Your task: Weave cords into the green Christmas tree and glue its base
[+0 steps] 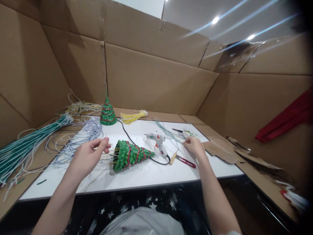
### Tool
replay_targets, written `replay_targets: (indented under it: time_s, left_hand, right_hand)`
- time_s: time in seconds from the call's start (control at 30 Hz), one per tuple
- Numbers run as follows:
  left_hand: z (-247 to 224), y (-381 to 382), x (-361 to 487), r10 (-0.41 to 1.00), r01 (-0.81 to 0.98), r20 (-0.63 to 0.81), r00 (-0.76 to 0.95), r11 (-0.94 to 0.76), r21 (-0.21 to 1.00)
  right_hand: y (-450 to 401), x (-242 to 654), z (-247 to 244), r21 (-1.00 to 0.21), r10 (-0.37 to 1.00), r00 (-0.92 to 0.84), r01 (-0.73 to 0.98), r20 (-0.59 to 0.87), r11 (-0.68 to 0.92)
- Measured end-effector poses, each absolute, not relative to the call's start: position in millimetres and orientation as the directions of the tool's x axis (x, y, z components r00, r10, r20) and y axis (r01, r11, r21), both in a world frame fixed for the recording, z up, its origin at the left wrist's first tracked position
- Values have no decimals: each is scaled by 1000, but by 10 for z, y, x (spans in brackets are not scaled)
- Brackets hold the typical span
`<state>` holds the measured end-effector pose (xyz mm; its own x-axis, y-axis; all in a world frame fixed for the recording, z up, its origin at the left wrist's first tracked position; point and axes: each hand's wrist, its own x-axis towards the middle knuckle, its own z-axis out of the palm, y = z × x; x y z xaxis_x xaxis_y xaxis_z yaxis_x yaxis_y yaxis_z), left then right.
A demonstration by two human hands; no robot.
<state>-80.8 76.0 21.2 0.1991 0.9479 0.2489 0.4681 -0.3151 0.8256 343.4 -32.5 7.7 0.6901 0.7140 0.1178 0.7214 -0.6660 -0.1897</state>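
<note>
Beaded green tree (130, 155) lies at frame centre, tip pointing right, base just beside left hand (88, 156). That hand pinches a thin wire; right hand (195, 146), farther right, pinches green strands (168, 132).

upright green tree (108, 112), glue gun (157, 141), red-handled snips (186, 161), teal cord bundle (26, 145), cardboard walls (156, 81).

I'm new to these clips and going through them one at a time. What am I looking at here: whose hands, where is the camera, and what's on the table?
There is no machine here: the camera sits on a person's head, looking down at their own bare hands. The left hand pinches thin wires at the base of a green beaded cone tree lying on its side on the white board. The right hand touches thin green wires near a small dish. Between the hands lie a glue gun and red snips. A second small tree stands upright behind, with wire bundles around. Cardboard walls surround everything.
</note>
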Motion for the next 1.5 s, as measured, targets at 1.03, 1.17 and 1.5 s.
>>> replay_targets:
  time_s: [1.03, 1.17, 1.5]
  left_hand:
    - [374, 524, -770, 952, 409, 274, 139, -307, 859]
    - [367, 515, -766, 945, 409, 286, 159, -327, 852]
    - [397, 457, -717, 917, 335, 372, 147, -400, 853]
  right_hand:
    - [-292, 3317, 37, -973, 705, 674, 110, 221, 201]
    - [-290, 3300, 87, -948, 690, 680, 25, 248, 317]
    - [-625, 2473, 621, -729, 493, 647, 147, 582, 668]
